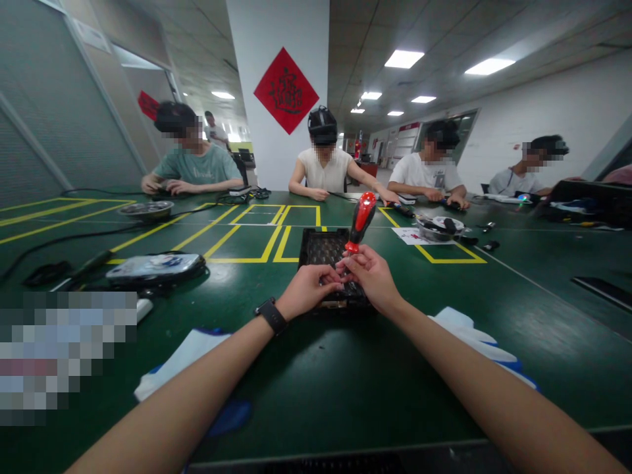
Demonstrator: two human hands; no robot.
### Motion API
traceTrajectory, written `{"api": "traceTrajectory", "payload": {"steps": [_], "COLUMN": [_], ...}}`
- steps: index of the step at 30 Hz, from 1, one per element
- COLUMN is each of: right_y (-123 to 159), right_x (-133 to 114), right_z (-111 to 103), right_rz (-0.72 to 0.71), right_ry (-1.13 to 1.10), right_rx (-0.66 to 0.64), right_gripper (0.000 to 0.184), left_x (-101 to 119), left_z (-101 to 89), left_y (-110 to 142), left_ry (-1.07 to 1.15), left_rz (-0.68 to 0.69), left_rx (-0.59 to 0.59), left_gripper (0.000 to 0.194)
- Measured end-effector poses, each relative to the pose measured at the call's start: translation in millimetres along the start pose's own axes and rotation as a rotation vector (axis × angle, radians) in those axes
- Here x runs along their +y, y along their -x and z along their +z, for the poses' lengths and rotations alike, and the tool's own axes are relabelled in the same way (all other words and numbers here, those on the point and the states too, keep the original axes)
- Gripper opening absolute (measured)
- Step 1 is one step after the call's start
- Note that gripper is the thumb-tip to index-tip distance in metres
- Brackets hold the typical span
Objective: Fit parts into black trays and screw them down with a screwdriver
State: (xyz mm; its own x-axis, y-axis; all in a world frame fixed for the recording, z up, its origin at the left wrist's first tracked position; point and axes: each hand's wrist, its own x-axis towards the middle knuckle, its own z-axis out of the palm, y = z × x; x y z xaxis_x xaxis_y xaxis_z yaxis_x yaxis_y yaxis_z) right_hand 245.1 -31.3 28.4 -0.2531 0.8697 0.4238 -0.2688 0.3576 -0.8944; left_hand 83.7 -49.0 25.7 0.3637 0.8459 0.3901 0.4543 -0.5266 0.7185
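A screwdriver with a red and black handle stands nearly upright, its handle leaning slightly right. My right hand pinches it low down, below the handle. Beside it, my left hand has its fingers drawn together near the screwdriver's lower end; whatever they may hold is hidden. Both hands are over a black, open tray-like case with small parts or a grid inside. My fingers cover its middle, along with the screwdriver's tip. A dark watch sits on my left wrist.
White-and-blue gloves lie by my right forearm, and another glove under my left. A phone-like device lies left. Metal bowls and cables stand farther off on the green table. Several people sit across it.
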Motion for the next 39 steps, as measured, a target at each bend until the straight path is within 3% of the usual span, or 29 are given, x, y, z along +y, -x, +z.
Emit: {"api": "traceTrajectory", "payload": {"steps": [6, 13, 17, 26, 39], "right_y": [1.1, -0.2, 0.8, 1.1, 0.8], "right_x": [-2.4, -1.3, -1.5, -2.7, -4.1], "right_z": [0.8, -1.4, -0.3, -0.1, 1.9], "right_rz": [-0.008, -0.009, -0.005, -0.009, -0.033], "right_ry": [0.003, 0.029, 0.034, 0.037, 0.054], "right_rx": [-0.096, -0.034, -0.012, -0.099, 0.018], "right_gripper": [0.031, 0.038, 0.038, 0.04, 0.04], "left_x": [0.9, -2.9, -1.9, -0.5, -0.8], "left_z": [-1.8, 0.7, 0.5, -1.5, 2.0], "left_y": [0.1, -1.7, -1.2, -1.2, -1.3], "left_ry": [-0.061, -0.039, -0.04, -0.159, -0.035], "left_rz": [0.068, 0.04, 0.006, 0.035, 0.015], "left_rx": [0.004, 0.04, -0.004, 0.0, 0.054], "left_gripper": [0.022, 0.023, 0.027, 0.024, 0.023]}}
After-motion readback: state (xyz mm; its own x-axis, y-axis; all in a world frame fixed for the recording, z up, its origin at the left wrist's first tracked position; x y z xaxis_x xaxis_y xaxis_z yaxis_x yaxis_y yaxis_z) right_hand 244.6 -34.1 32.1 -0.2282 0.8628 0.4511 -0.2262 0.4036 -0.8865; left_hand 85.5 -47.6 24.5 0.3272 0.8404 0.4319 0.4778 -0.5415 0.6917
